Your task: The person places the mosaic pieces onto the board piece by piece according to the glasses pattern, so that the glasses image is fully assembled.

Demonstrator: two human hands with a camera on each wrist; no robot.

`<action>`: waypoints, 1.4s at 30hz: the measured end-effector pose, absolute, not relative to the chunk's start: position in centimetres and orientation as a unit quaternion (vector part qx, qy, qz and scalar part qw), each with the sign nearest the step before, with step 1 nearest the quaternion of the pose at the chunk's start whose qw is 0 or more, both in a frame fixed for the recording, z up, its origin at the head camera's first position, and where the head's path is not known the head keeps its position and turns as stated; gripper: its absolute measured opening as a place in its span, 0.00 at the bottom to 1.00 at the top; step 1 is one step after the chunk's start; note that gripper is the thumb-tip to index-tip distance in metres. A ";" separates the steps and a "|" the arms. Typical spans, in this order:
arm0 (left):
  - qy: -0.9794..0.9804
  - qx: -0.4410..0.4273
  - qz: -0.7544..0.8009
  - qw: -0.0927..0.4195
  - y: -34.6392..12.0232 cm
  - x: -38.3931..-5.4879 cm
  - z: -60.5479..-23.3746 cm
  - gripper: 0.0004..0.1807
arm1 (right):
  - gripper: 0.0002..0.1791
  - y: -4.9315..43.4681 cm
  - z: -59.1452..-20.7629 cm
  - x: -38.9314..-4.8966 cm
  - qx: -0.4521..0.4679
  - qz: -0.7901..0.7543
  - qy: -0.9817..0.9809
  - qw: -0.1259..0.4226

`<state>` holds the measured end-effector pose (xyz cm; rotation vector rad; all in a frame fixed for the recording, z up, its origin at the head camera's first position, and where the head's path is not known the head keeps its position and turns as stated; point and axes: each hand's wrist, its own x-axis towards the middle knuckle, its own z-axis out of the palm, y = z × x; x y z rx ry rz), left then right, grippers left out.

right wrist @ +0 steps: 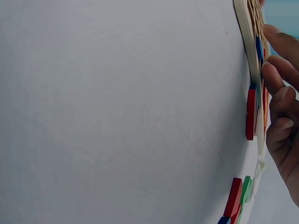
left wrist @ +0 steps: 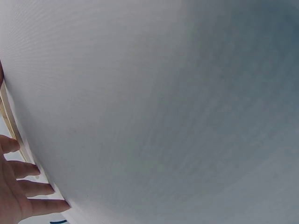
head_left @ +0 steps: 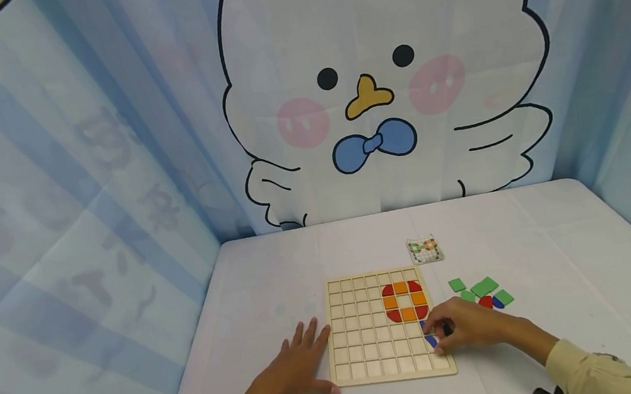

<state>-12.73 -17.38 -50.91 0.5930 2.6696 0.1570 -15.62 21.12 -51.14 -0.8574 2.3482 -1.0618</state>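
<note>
A wooden grid board [head_left: 361, 370] lies on the white table, its upper right cells holding a ring of red curved tiles [head_left: 415, 286] and orange square tiles [head_left: 400, 288]. My right hand [head_left: 467, 322] is bent over the board's right edge, its thumb and index fingertip pinching at a blue tile [head_left: 431, 341]. Just above, another blue patch [head_left: 423, 324] shows beside the index finger. The right wrist view has the fingertips close by a blue tile [right wrist: 259, 49] at the board's rim. My left hand [head_left: 303, 363] rests with fingers spread along the board's left edge.
Right of the board lie several green tiles [head_left: 484, 286], a red tile [head_left: 486, 302] and a blue tile [head_left: 498, 302]. A small pattern card [head_left: 425, 250] sits behind the board. Patterned curtains [head_left: 120, 178] enclose the table at the back and sides.
</note>
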 end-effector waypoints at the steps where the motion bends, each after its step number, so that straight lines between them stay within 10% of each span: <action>1: 0.955 0.211 0.056 0.200 -17.4 -12.7 -50.9 0.66 | 0.12 21.2 -51.1 -15.6 -0.307 -0.383 0.845 0.212; 42: 0.954 0.216 0.053 0.200 -17.4 -12.7 -51.0 0.66 | 0.04 24.1 -51.4 -16.4 -0.268 -0.351 0.887 0.136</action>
